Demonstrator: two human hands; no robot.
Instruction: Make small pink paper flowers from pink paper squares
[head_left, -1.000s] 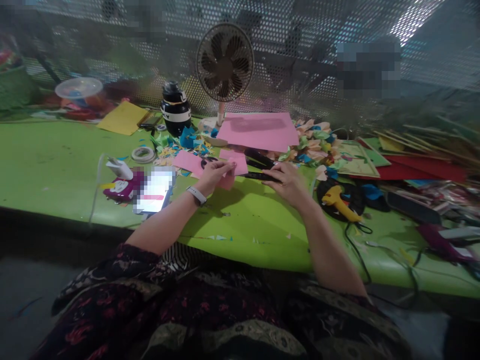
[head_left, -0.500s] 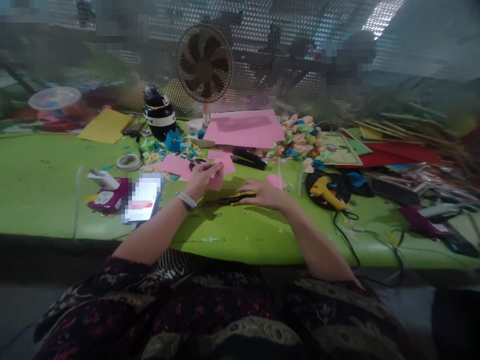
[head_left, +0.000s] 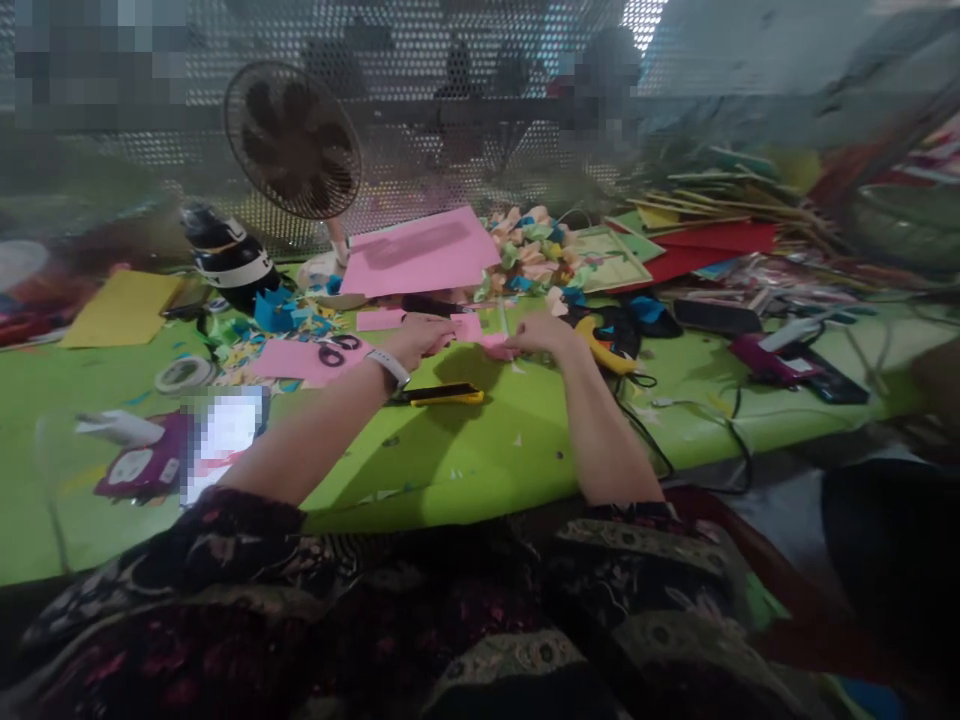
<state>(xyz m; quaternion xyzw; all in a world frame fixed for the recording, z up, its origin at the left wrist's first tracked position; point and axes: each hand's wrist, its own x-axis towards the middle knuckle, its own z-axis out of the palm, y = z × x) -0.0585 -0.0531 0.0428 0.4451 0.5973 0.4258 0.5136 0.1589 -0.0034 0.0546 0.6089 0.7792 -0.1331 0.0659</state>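
Behind your green table (head_left: pixel 517 440) stands a screen (head_left: pixel 420 130) with many small holes, and a fan (head_left: pixel 294 140) is in the upper left of the frame. From the head view, your work lies near the centre. Your left hand (head_left: pixel 420 338) has its fingers closed on a pink piece (head_left: pixel 441 345), mostly hidden by them. Your right hand (head_left: pixel 546 333) is bent, with its fingertips at a pink scrap (head_left: pixel 496 345); I cannot tell if they grip it or only touch it. A pink strip (head_left: pixel 468 326) is seen between the two hands. Below them, the cutter (head_left: pixel 448 395) lies on the table, held by nobody. Left of centre, the scissors (head_left: pixel 330 355) rest on a pink card (head_left: pixel 285 362). The stapler (head_left: pixel 429 304) lies just above your left hand. About progress, I judge that you are in the middle: some pink paper seems already cut into smaller parts, but the large pink sheet (head_left: pixel 420 255), in the upper centre, looks whole. I see nothing finished from these parts, so probably some work is left.
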